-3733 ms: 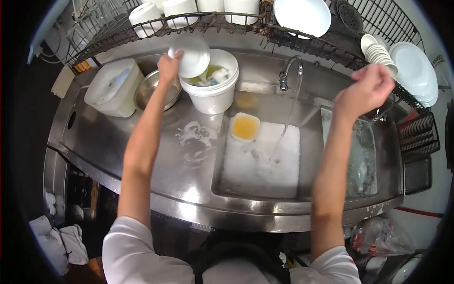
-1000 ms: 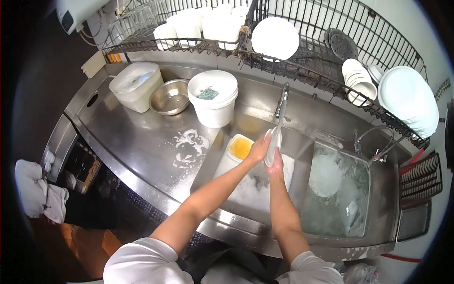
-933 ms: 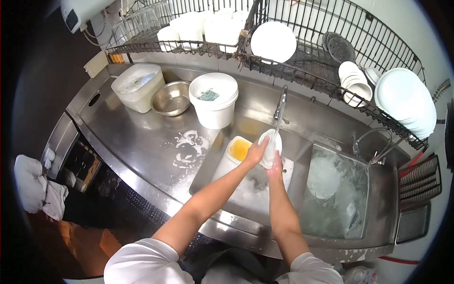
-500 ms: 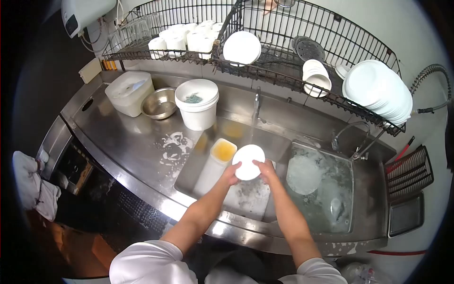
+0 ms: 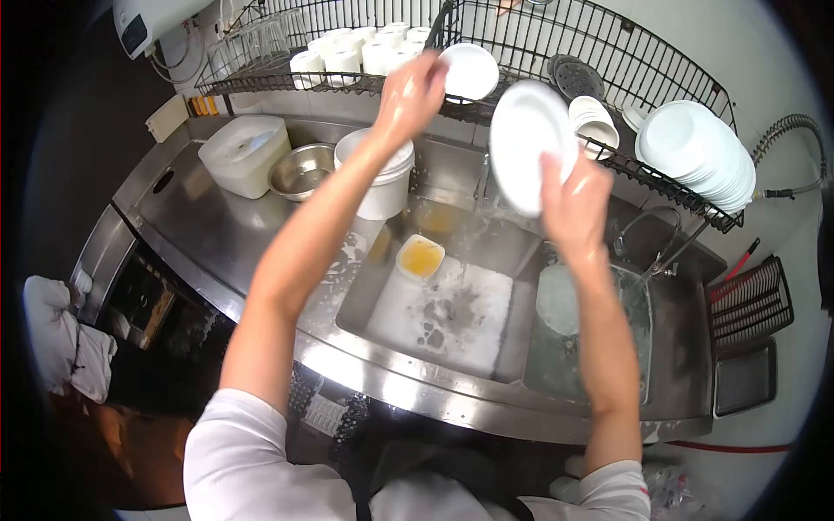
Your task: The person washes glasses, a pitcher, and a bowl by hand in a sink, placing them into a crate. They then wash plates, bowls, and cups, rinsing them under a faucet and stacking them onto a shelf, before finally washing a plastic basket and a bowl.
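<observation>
My right hand (image 5: 578, 201) grips the lower right edge of a white plate (image 5: 526, 143), raised and tilted in front of the wire rack (image 5: 486, 108). My left hand (image 5: 410, 97) is up at the rack with bent, blurred fingers, its tips close to the left edge of another white plate (image 5: 472, 71) there. Behind the left wrist stand several white cups (image 5: 343, 62). Below my arms is a steel sink basin (image 5: 356, 317) with a whitish, stained bottom. In it sits a small square container (image 5: 420, 258) of yellow liquid.
A second basin (image 5: 556, 365) on the right holds cloudy water. On the left counter are a white bucket (image 5: 382, 195), a steel bowl (image 5: 300, 174) and a plastic tub (image 5: 243, 156). The rack also carries stacked plates (image 5: 695, 156) and white bowls (image 5: 593, 122). A faucet (image 5: 647, 227) stands right.
Both hands have risen from over the sink to the rack. My left hand has let go of the plate and moved up left; my right hand has carried it up right, tilting it.
</observation>
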A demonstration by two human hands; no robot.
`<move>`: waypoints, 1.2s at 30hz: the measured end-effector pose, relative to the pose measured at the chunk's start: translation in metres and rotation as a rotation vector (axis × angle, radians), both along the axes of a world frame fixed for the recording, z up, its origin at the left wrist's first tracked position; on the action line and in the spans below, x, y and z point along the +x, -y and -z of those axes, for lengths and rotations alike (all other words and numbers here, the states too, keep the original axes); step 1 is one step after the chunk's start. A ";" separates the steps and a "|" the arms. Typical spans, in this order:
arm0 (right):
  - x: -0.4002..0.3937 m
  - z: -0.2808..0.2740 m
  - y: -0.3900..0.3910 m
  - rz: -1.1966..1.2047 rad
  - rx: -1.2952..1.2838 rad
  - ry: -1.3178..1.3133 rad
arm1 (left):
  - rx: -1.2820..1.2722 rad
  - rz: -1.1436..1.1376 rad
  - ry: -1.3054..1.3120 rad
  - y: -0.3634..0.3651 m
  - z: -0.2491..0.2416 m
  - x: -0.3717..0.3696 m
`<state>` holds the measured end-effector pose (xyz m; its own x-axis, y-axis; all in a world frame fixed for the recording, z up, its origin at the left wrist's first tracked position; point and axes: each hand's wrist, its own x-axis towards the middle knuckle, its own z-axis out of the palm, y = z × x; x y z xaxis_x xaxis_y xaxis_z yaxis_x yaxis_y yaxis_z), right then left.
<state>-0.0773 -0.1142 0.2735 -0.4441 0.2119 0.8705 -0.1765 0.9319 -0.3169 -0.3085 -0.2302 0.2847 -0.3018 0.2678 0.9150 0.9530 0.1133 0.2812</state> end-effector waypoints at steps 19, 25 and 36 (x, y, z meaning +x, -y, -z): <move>-0.272 -0.134 0.011 0.606 0.087 0.080 | -0.669 0.029 -0.312 -0.030 0.007 -0.020; -0.271 -0.115 0.035 0.577 -0.037 0.523 | -0.634 0.042 -0.302 -0.034 0.014 -0.028; -0.231 -0.078 0.049 0.448 0.087 0.499 | -0.200 0.239 -0.300 0.045 0.090 -0.003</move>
<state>-0.3085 -0.1629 0.3520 -0.6833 0.4072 0.6060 0.3805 0.9070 -0.1804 -0.3116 -0.2756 0.1950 0.0619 0.4789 0.8757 0.9952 -0.0963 -0.0177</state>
